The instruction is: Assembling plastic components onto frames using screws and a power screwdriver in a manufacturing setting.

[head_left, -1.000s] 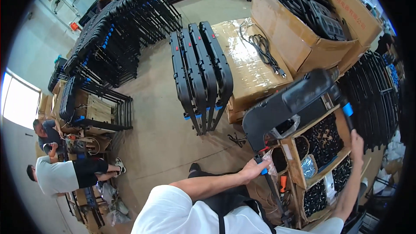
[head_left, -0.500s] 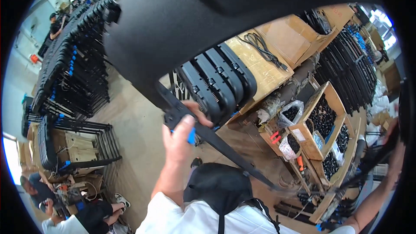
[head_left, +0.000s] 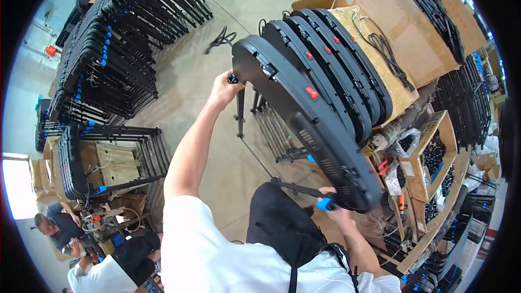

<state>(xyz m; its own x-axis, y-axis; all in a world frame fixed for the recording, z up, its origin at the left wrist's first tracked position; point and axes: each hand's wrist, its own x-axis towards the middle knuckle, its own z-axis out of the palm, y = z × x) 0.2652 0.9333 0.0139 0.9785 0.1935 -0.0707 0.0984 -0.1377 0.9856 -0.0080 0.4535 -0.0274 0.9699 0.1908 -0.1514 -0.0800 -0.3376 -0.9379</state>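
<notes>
The folding chair (head_left: 304, 125) has come down from overhead. Half a second ago its black seat filled the top of the head view; it now stands on edge at the near end of the row of folded chairs (head_left: 342, 65), lying against the nearest one. The row stands on the concrete floor (head_left: 184, 81) beside a cardboard-covered table (head_left: 380, 70).

The left hand (head_left: 225, 89) is closed on the upper end of the chair, at the frame tube near the seat rim. The right hand (head_left: 334, 211) is closed on the lower end, next to a blue foot cap (head_left: 324, 204). Both grips hold the chair, so its weight is not yet given over to the row.

Judgement: the lift and swing are finished, and the chair is being set into line with the others. The legs (head_left: 255, 146) hang folded below the seat.

A large stack of the same chairs (head_left: 108, 49) stands well apart at the far left. Trays of small dark parts (head_left: 434, 157) sit at the right. Other people (head_left: 59, 228) work at the lower left.
</notes>
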